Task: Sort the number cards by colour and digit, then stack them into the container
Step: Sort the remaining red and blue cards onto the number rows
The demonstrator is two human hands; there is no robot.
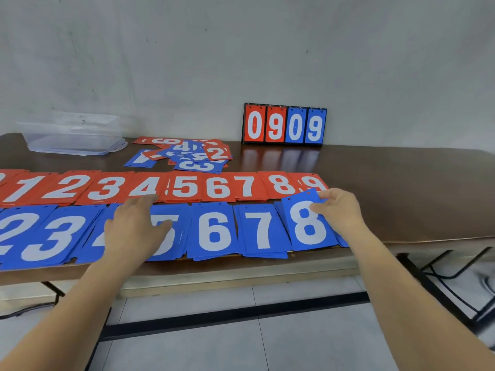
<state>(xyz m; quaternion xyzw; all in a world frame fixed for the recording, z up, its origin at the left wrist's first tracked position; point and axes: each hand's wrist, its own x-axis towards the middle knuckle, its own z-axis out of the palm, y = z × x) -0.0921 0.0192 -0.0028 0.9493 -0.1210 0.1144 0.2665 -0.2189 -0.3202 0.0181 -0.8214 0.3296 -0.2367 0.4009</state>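
Nearest, two bare forearms reach over a tiled floor (308, 298) to the front edge of a dark brown tabletop (401, 188).

Left hand (134, 226): palm down, fingers straight and slightly spread, grip wide and holding nothing. It lies over the blue 4 and 5 piles, fingertips reaching the near edge of the red 4. The hand is blurred, so whether it presses the cards cannot be told.

Right hand (340, 212): grip closed on the blue 8 card (305, 226), pinching its far right edge, thumb on the printed face.

Blue 8 card: over the right end of the blue row (214, 231), digit upright to the wearer. Its long axis runs near to far, the punched top edge pointing away and leaning slightly left.

Blue row: piles 2 to 8, left to right, along the front edge.

Red row (184, 187): piles 1 to 9, just behind the blue row.

Unsorted pile (192, 156): mixed red and blue cards at varied angles, behind the red row.

Clear plastic container (75, 137): far left, by the wall.

Flip scoreboard (284, 124): upright against the grey wall (241, 49), reading 0 9 in red and 0 9 in blue.
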